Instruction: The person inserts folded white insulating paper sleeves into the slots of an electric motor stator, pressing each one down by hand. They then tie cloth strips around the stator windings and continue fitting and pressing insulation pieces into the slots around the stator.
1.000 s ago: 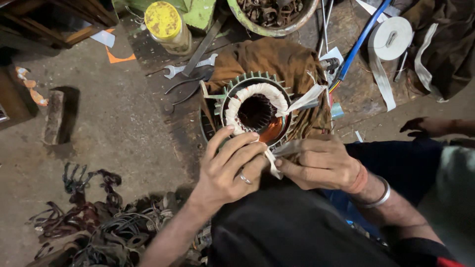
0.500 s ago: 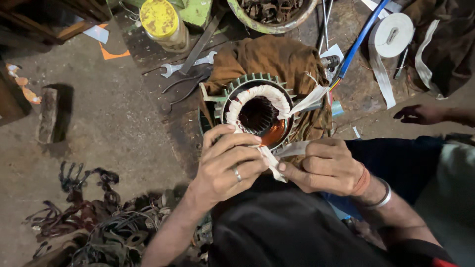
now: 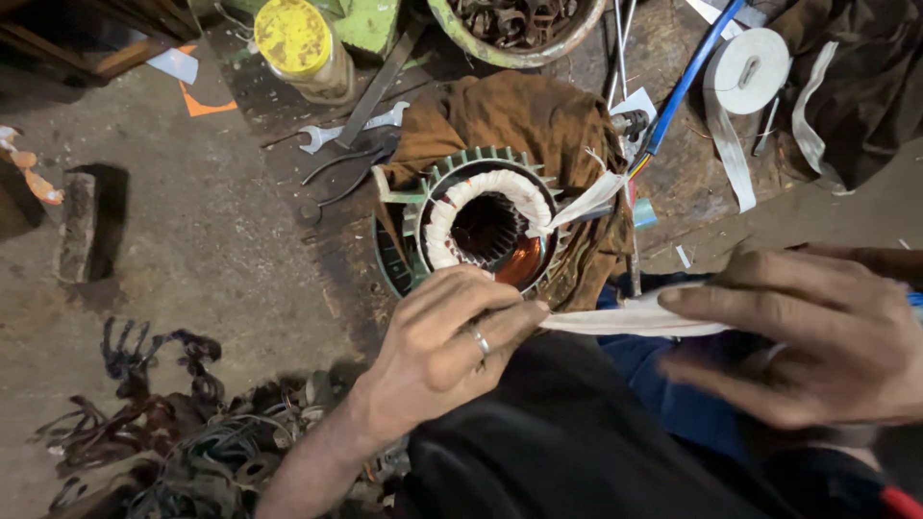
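**Cloth tape drawn taut at the stator winding**

On the brown cloth (image 3: 500, 115) spread over the grimy floor, a round finned metal motor stator (image 3: 486, 226) with white-taped copper windings was set on end, its bore facing up. Its near rim was pressed by the left hand (image 3: 447, 346), fingers closed narrowly, pinching the end of a flat white cloth tape (image 3: 625, 317). The tape was pulled sideways by the right hand (image 3: 817, 336), closed around it. For a firm wrap, the tape was judged best kept flat and untwisted, with steady tension held until the pinched end was seated against the coil. Nearby lay a steel spanner (image 3: 351, 127), dark pliers (image 3: 351, 168), a yellow-lidded jar (image 3: 298, 48) and a white tape roll (image 3: 755, 62). A loose tape tail (image 3: 582, 204) hung across the far rim and could snag.
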Action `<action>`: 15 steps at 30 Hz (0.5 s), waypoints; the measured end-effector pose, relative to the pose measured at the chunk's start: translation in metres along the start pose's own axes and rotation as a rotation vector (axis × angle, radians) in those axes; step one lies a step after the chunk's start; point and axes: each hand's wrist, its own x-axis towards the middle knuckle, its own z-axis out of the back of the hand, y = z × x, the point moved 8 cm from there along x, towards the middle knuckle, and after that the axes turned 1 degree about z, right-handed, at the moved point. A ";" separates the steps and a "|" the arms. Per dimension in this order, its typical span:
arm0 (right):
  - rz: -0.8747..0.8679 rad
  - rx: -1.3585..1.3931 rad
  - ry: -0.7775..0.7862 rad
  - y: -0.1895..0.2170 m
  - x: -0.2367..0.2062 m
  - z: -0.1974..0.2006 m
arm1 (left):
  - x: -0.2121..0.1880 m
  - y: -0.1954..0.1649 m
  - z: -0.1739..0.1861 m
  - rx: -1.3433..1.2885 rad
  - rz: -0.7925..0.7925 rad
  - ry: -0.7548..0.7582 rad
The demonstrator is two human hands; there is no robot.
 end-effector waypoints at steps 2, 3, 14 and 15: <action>0.087 -0.123 0.020 0.000 -0.011 0.003 | 0.002 -0.002 -0.004 -0.023 0.039 0.028; 0.156 -0.169 0.013 0.002 -0.012 0.008 | 0.003 -0.004 -0.007 -0.042 0.052 0.046; 0.382 -0.240 0.140 0.020 0.032 0.039 | 0.013 -0.022 -0.015 -0.271 0.303 0.123; 0.418 -0.196 0.132 0.017 0.027 0.039 | 0.012 -0.021 -0.015 -0.308 0.373 0.143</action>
